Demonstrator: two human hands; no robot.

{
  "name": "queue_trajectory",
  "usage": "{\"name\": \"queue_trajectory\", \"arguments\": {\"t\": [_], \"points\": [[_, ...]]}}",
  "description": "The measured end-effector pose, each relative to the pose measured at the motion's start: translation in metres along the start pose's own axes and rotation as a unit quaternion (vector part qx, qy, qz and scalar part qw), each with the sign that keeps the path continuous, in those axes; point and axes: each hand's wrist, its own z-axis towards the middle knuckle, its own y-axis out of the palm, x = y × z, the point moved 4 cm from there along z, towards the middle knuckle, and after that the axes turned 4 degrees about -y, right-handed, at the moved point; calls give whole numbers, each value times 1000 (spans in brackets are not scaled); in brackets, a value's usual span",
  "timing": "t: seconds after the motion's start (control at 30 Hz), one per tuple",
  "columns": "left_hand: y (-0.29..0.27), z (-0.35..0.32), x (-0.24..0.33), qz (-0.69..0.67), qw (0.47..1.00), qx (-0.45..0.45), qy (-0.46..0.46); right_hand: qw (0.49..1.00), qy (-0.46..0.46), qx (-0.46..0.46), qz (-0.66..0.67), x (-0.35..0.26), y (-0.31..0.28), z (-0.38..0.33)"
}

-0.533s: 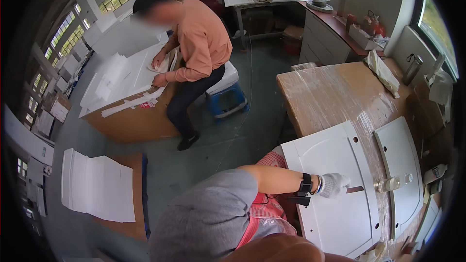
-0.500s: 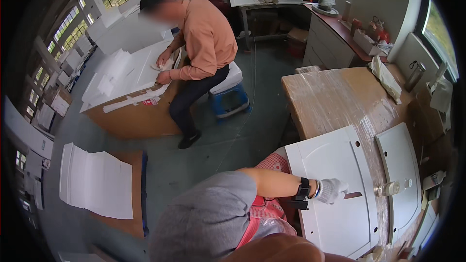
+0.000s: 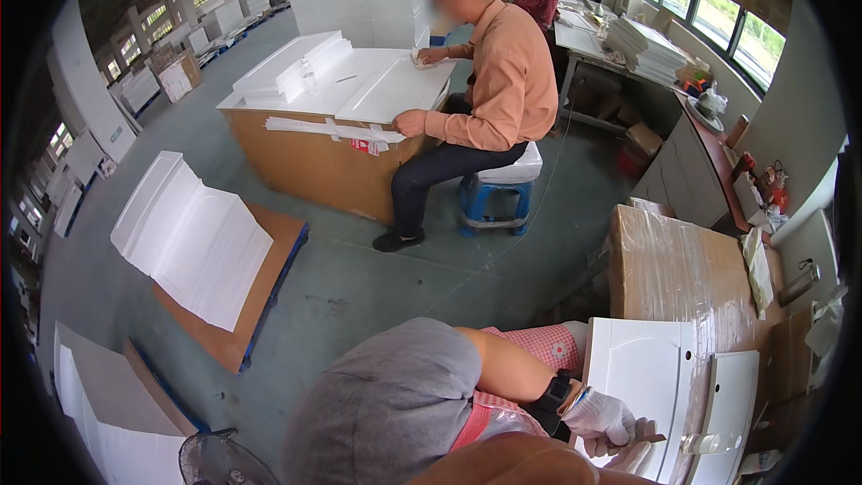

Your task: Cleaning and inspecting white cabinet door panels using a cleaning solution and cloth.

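While the white-gloved left hand (image 3: 602,419) hangs over a white panel (image 3: 639,355) with fingers partly curled, the gloved right hand (image 3: 635,459) meets it near the picture's lower edge, beside a thin brown strip (image 3: 659,438), their overlap hiding which one has hold of it and how far each is closed. Between the person's checked apron (image 3: 548,347) and a second white board (image 3: 734,386), the panel lies on the near side of a film-wrapped brown carton (image 3: 669,260), with a clear jar (image 3: 700,444) beside its right edge.
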Motion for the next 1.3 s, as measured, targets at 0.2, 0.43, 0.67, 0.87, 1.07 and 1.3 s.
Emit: {"name": "queue_trajectory", "arguments": {"t": [0.2, 0.43, 0.67, 0.87, 1.07, 1.3], "points": [[-4, -9, 11, 106, 993, 54, 12, 986, -42, -70, 144, 88, -23, 39], [-46, -15, -10, 846, 507, 162, 35, 967, -6, 189, 169, 23, -52, -6], [-60, 11, -4, 890, 445, 68, 76, 947, 30, 306, -92, 37, -128, -67], [-127, 10, 66, 784, 484, 387, 27, 790, -67, 393, -466, 124, -213, -90], [-166, 7, 106, 620, 636, 441, -128, 856, -245, 336, -307, 109, -218, -52], [-182, 6, 88, 618, 673, 396, -89, 628, -545, 247, -497, 173, -222, 43]]}}
